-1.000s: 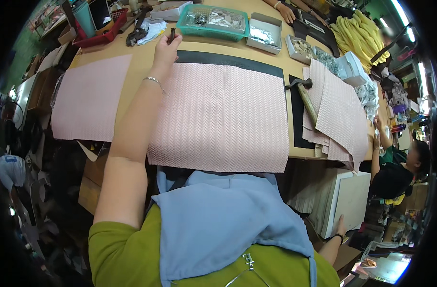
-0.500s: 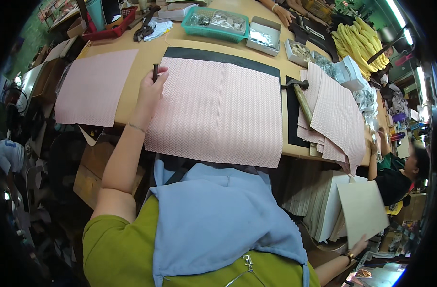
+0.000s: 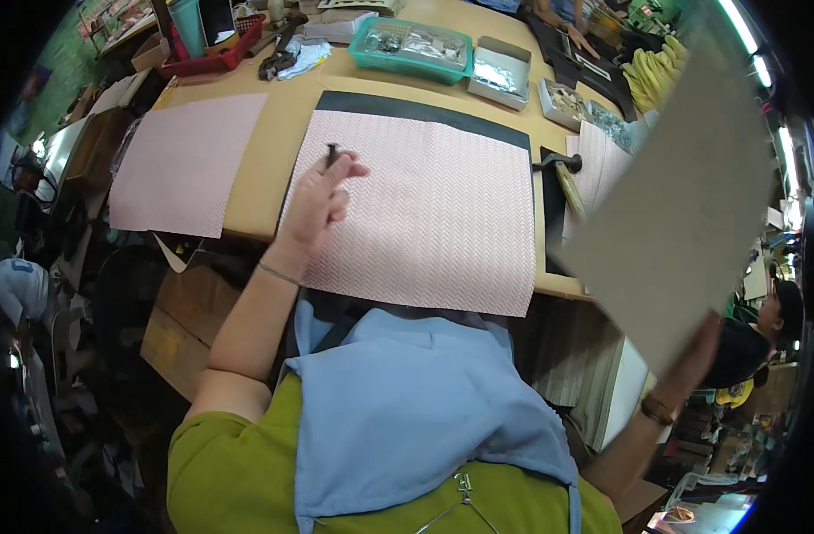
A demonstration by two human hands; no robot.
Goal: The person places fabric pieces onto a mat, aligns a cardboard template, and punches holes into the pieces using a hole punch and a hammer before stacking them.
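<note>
My left hand (image 3: 316,200) rests on the left side of a pink zigzag-patterned sheet (image 3: 425,209) and holds a small dark pen-like tool (image 3: 332,153) upright between its fingers. The sheet lies on a black mat (image 3: 425,111) on the wooden table (image 3: 282,116). My right hand (image 3: 705,343) is at the right, below the table edge, gripping the lower end of a large grey board (image 3: 683,205) that is lifted and tilted over the table's right side. The board hides part of the stack of pink sheets (image 3: 594,169) behind it.
A second pink sheet (image 3: 186,162) lies at the left. A hammer (image 3: 562,173) rests right of the mat. At the back stand a green tray (image 3: 411,44), small boxes of metal parts (image 3: 500,71) and a red tray (image 3: 215,58). Another person (image 3: 763,343) sits at the right.
My left hand drew back from the table's far edge onto the pink sheet with the tool. My right hand raised the grey board from below the table up over its right side.
</note>
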